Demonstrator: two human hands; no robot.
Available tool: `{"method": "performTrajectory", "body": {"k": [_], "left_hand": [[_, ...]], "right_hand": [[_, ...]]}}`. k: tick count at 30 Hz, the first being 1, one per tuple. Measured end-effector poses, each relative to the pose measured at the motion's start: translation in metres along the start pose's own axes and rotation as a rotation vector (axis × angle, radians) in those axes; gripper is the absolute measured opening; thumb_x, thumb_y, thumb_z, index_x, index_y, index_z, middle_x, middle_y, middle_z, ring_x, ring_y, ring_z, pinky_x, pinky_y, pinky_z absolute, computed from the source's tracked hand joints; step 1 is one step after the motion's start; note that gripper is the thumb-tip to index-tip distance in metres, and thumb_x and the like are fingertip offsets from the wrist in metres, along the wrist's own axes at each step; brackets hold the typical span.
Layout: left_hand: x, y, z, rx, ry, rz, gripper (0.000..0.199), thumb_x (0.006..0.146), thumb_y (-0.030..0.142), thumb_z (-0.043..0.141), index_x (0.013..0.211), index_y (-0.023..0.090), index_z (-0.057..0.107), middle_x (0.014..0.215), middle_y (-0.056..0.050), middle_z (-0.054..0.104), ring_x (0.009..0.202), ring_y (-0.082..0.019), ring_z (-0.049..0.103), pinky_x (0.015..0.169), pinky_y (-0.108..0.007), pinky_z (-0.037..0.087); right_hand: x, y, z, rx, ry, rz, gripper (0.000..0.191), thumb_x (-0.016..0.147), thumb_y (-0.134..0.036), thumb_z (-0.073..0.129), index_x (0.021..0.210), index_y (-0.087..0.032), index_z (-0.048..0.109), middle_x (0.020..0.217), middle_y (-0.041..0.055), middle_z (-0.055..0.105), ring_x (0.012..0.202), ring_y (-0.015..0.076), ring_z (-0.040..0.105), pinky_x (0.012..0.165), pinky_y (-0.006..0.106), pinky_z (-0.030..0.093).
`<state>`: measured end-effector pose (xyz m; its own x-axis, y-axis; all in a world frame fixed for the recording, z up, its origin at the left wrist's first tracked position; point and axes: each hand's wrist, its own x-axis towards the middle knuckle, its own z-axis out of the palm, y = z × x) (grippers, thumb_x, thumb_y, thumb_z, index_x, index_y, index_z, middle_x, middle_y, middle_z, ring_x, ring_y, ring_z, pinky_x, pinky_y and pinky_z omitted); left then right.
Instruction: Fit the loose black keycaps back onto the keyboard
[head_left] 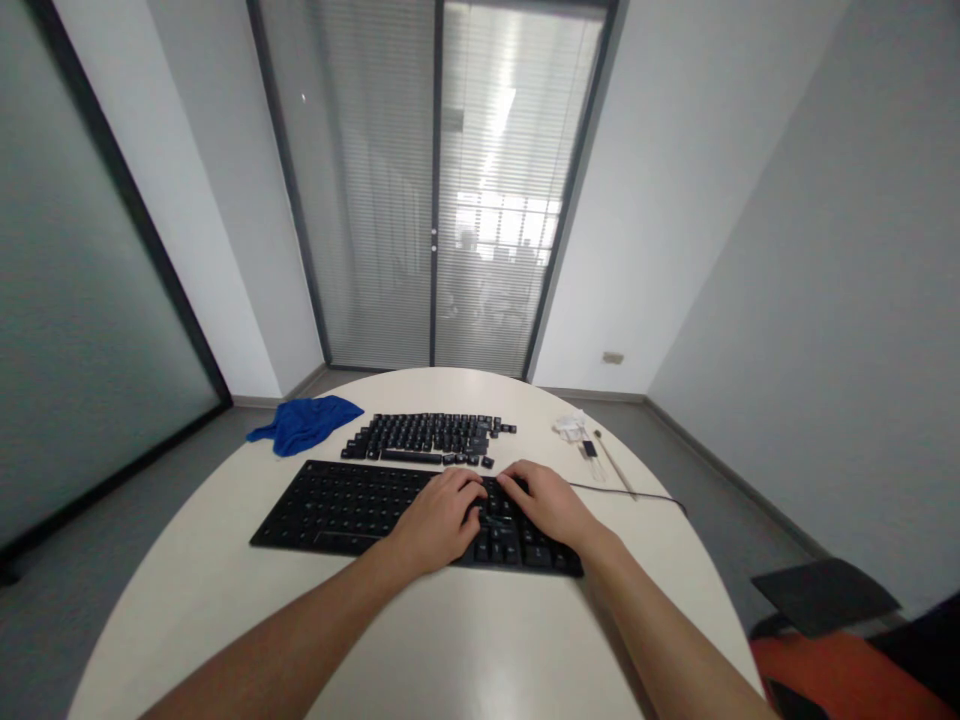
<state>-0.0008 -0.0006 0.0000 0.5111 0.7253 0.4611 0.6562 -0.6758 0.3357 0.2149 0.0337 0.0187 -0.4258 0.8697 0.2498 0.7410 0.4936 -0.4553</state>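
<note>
A black keyboard [345, 505] lies across the round table, its left part bare of keycaps and its right part still bearing keys. My left hand [442, 515] rests over the middle-right of it, fingers bent and thumb drawn in; anything small between them is hidden. Across from it, my right hand [551, 505] lies on the right part, with thumb and forefinger apart near the top row. Behind the keyboard, loose black keycaps [427, 432] are laid out in rows, a long spacebar [411, 457] among them.
At the back left lies a crumpled blue cloth [307, 425]. On the right are a thin brush [616, 465], a small wire tool with a black handle [590, 450] and clear plastic [570, 428]. The keyboard cable [630, 491] runs to the table edge. An orange chair [832, 672] stands at right.
</note>
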Motion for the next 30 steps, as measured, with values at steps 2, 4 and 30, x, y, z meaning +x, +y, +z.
{"method": "performTrajectory", "body": {"k": [2, 4, 30], "left_hand": [[0.000, 0.000, 0.002, -0.005, 0.004, 0.011, 0.026, 0.086, 0.009, 0.054, 0.108, 0.020, 0.062, 0.116, -0.008, 0.062, 0.115, -0.025, 0.055, 0.103, -0.044, 0.046], [0.000, 0.001, 0.003, -0.009, 0.007, 0.015, 0.026, 0.086, 0.009, 0.054, 0.108, 0.021, 0.062, 0.115, -0.008, 0.062, 0.115, -0.025, 0.055, 0.103, -0.044, 0.046], [0.002, -0.002, 0.006, 0.022, 0.065, -0.095, 0.019, 0.085, 0.013, 0.059, 0.103, 0.020, 0.061, 0.109, -0.007, 0.060, 0.107, -0.026, 0.055, 0.098, -0.043, 0.047]], "right_hand": [[0.002, 0.001, 0.003, -0.040, 0.019, 0.020, 0.028, 0.099, -0.038, 0.049, 0.092, -0.020, 0.069, 0.092, 0.0064, 0.073, 0.088, 0.0212, 0.066, 0.080, 0.032, 0.047], [0.003, 0.001, 0.006, -0.070, 0.033, 0.025, 0.025, 0.098, -0.036, 0.051, 0.091, -0.020, 0.069, 0.091, 0.0059, 0.072, 0.088, 0.0209, 0.066, 0.079, 0.031, 0.047], [0.037, 0.010, 0.001, -0.316, -0.013, 0.258, 0.023, 0.095, -0.031, 0.050, 0.107, -0.024, 0.068, 0.098, 0.0050, 0.076, 0.093, 0.0214, 0.069, 0.076, 0.029, 0.046]]}}
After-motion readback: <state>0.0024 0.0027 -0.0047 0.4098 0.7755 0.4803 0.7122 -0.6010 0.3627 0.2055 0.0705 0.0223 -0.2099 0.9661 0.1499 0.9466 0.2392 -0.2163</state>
